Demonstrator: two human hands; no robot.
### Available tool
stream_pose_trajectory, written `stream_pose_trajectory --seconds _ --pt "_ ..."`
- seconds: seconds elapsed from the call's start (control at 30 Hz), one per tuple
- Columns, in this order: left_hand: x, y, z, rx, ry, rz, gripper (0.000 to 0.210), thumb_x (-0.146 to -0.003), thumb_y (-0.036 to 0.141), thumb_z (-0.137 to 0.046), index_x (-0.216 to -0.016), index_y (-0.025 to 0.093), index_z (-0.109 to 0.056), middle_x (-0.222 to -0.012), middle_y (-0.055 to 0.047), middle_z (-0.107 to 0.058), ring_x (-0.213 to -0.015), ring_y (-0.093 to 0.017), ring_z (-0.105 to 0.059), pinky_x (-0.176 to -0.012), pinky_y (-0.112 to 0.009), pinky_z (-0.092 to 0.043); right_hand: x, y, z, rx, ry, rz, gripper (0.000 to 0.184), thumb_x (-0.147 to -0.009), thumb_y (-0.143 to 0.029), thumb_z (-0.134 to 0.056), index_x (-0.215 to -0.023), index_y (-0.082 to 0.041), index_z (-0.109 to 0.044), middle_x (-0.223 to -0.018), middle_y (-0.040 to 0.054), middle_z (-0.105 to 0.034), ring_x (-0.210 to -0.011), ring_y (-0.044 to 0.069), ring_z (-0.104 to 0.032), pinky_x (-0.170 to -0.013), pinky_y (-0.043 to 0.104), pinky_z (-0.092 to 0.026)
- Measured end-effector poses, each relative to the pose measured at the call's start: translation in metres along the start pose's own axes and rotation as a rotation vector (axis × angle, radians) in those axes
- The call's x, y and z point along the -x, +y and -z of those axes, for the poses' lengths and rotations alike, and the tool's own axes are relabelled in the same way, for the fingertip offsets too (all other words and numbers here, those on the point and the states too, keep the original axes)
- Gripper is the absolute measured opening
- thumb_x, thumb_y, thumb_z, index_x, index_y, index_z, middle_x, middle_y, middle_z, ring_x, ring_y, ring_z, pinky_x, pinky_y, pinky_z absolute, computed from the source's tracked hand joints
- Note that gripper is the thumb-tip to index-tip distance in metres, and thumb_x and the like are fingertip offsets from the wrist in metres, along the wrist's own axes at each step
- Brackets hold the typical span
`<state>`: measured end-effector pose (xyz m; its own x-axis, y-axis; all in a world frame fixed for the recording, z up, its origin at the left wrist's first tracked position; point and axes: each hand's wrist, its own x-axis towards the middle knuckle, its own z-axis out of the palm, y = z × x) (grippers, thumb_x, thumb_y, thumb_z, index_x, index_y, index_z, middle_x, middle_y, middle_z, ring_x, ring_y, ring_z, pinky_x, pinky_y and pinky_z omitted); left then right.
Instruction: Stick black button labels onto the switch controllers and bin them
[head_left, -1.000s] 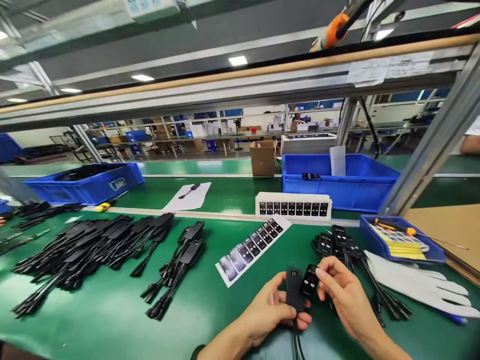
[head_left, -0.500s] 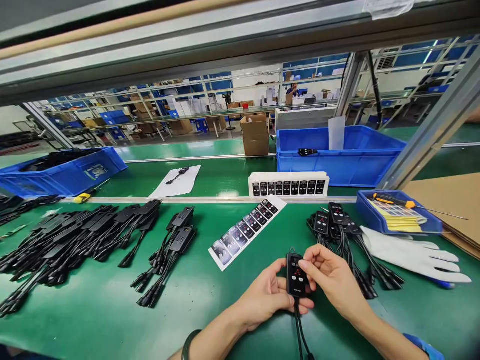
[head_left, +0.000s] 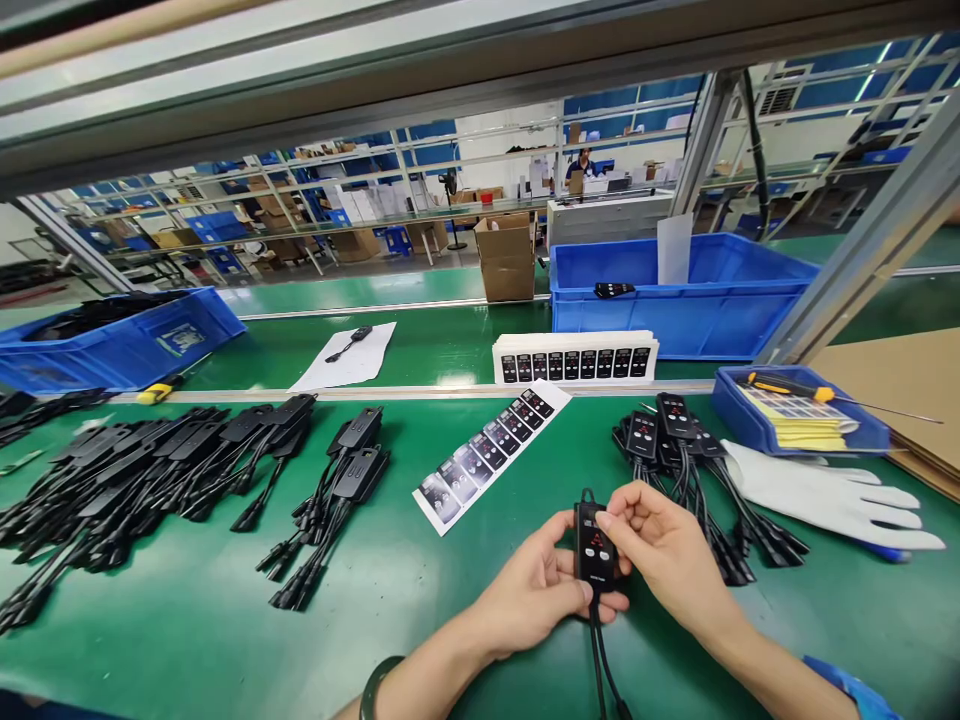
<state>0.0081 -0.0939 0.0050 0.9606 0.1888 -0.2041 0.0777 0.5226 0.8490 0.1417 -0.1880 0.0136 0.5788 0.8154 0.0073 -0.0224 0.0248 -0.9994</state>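
Note:
A small black controller box (head_left: 595, 572) with a hanging loop, red marks, white buttons and cables trailing down is gripped in my left hand (head_left: 534, 585), fingers behind it and thumb at its lower edge. The thumb of my right hand (head_left: 671, 550) presses on the upper face of the box, with the other fingers curled. Beyond my hands a sheet of black labels (head_left: 486, 458) lies slantwise on the green table. Controllers with labelled faces (head_left: 642, 437) are heaped just right of it. Two stacks of unlabelled controllers (head_left: 360, 472) lie to the left.
A larger pile of black controllers (head_left: 187, 445) spreads across the left. Blue bins (head_left: 637, 315) stand at the back, behind a stack of label sheets (head_left: 574, 362). To the right are a white glove (head_left: 817, 495), a small blue tray (head_left: 874, 432) and a screwdriver (head_left: 787, 386).
The view has shifted slightly. My right thumb stays on the upper part of the controller face; my left hand keeps its hold.

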Motion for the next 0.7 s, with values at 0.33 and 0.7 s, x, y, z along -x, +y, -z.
stream_pose_trajectory --seconds 0.33,0.7 --pt "-0.002 -0.003 0.000 -0.018 -0.009 -0.029 0.059 -0.074 0.025 -0.071 -0.125 0.022 -0.042 -0.106 -0.012 -0.065 -0.088 -0.020 -0.068 -0.079 -0.032 -0.051 -0.001 0.002 -0.001 0.023 0.034 -0.009 0.033 -0.072 -0.045 -0.071 -0.071 -0.018 -0.053 -0.055 -0.0046 -0.050 -0.042 0.008 -0.045 -0.038 0.017 -0.039" --pt "-0.001 0.004 0.001 0.060 0.008 0.026 0.051 -0.073 0.024 -0.065 -0.119 0.016 -0.044 -0.097 -0.014 -0.068 -0.081 -0.025 -0.069 -0.074 -0.036 -0.053 -0.005 0.020 0.004 0.232 0.004 0.064 0.031 -0.081 -0.041 -0.061 -0.103 -0.023 -0.048 -0.077 -0.0028 -0.045 -0.061 0.013 -0.050 -0.048 0.022 -0.046"
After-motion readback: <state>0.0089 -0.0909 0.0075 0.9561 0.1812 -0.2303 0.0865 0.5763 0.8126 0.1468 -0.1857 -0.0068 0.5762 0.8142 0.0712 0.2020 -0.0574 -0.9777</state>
